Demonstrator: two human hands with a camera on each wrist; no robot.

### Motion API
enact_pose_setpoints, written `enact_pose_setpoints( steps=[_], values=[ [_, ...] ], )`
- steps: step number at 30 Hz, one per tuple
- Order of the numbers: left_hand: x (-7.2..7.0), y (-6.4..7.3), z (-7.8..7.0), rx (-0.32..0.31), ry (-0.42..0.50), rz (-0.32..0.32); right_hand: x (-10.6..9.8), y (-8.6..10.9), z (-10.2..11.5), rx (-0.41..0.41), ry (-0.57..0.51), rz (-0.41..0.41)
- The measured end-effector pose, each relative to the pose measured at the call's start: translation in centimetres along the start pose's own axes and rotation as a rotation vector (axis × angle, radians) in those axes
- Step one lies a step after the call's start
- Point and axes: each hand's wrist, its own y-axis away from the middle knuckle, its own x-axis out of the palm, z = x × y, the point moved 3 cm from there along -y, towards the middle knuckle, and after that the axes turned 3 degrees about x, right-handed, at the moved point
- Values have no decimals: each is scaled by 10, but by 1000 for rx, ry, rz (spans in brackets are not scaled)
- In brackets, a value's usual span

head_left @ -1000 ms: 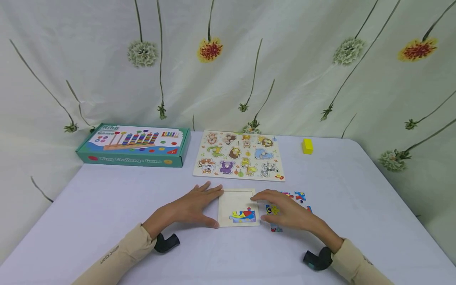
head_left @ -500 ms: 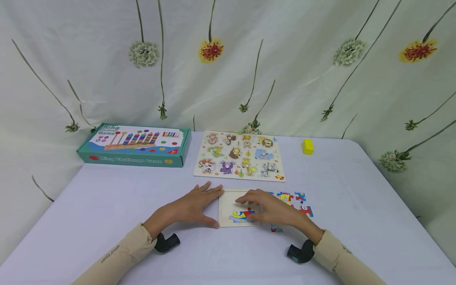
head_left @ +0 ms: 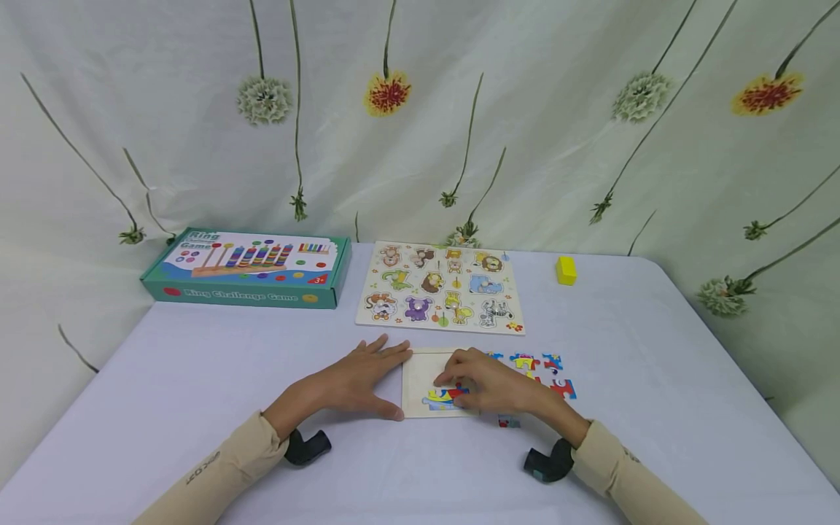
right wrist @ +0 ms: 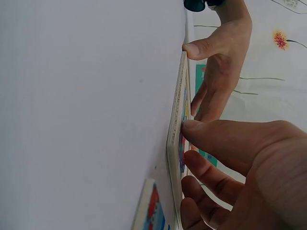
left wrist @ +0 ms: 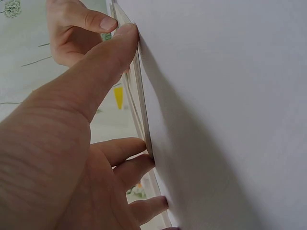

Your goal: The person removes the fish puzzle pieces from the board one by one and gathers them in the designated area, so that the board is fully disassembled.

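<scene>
A shallow wooden puzzle tray [head_left: 423,364] lies on the table, with joined blue, yellow and red jigsaw puzzle pieces [head_left: 441,399] along its lower right. My left hand [head_left: 354,379] is spread against the tray's left edge; thumb and fingertips touch the rim in the left wrist view. Over the tray's right side, my right hand [head_left: 495,383] holds at the joined pieces with thumb and bent index finger. In the right wrist view, the thumb [right wrist: 211,136] touches the pieces and a coloured strip shows between it and the index finger. The hand hides part of the pieces.
Loose jigsaw pieces [head_left: 563,388] lie right of the tray, partly behind the right hand. Behind it lies an animal puzzle board [head_left: 407,292]. A green ring game box [head_left: 239,295] stands back left, a yellow block [head_left: 566,270] back right. A floral cloth hangs behind.
My right hand has moved left from the tray's right edge onto the joined pieces, and its index finger has bent down toward them. The left hand has stayed put.
</scene>
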Motion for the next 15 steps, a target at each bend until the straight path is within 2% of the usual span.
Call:
enact_pose_setpoints(
  steps=[9, 15],
  values=[
    [0, 0, 0, 3, 1, -3, 0, 0, 2, -10, -23, -10],
    [0, 0, 0, 0, -1, -3, 0, 1, 3, 19, -15, -14]
  ],
)
